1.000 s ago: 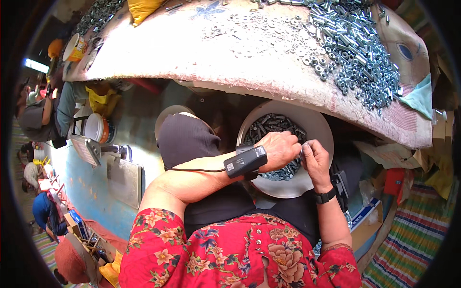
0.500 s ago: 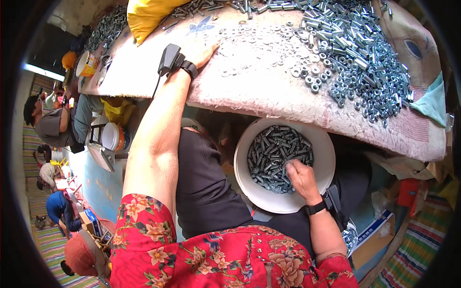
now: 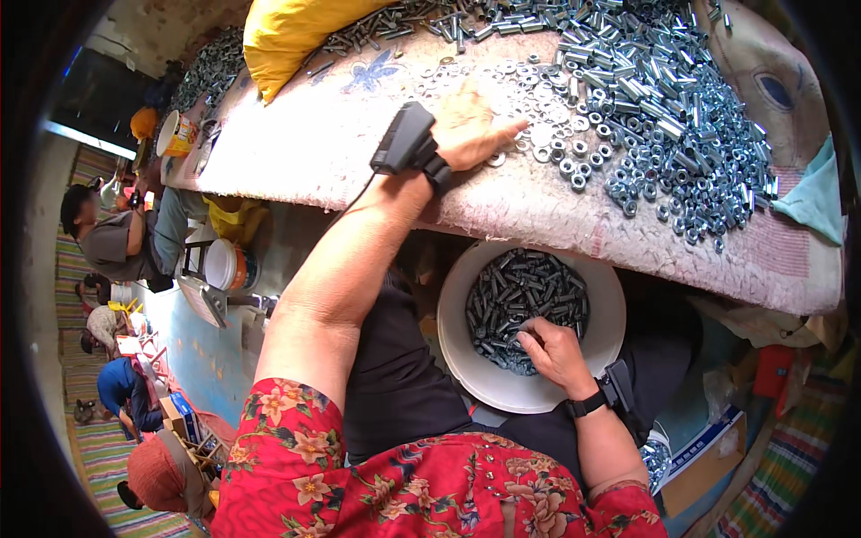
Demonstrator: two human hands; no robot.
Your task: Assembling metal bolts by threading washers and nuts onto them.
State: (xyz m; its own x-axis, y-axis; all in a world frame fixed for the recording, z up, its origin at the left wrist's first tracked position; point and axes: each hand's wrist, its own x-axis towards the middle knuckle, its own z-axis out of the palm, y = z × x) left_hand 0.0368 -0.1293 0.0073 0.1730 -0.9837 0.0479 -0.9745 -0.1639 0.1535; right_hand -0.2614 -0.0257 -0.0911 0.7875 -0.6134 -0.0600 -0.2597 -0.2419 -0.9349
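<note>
While the person sits at the cloth-covered worktable (image 3: 341,152), both hands are at work among metal hardware; places below are given relative to that table.

Left hand: the left hand (image 3: 471,125) lies palm-down on the tabletop, fingers stretched flat and loosely spread, gripping nothing; its fingertips touch the scattered silver metal washers (image 3: 560,148).
Left wrist: a black box-shaped device (image 3: 404,136) is strapped on it, with a thin cable running back along the forearm.
Right hand: the right hand (image 3: 554,351) is below the table's near edge, inside the round white plastic bucket (image 3: 484,368), fingers curled down into the dark metal bolts (image 3: 520,296); whether it pinches one I cannot tell.
Bucket: it sits on the person's lap, just under the table edge, about half covered with bolts.
Right wrist: a black band with a small black device (image 3: 619,394).
Tabletop, far right part: a big heap of shiny silver nuts and sleeves (image 3: 673,99), just beside the washers.
Tabletop, far left part: a yellow cushion-like bag (image 3: 287,31).
Left of the table: other people (image 3: 108,238) sit on striped mats.
</note>
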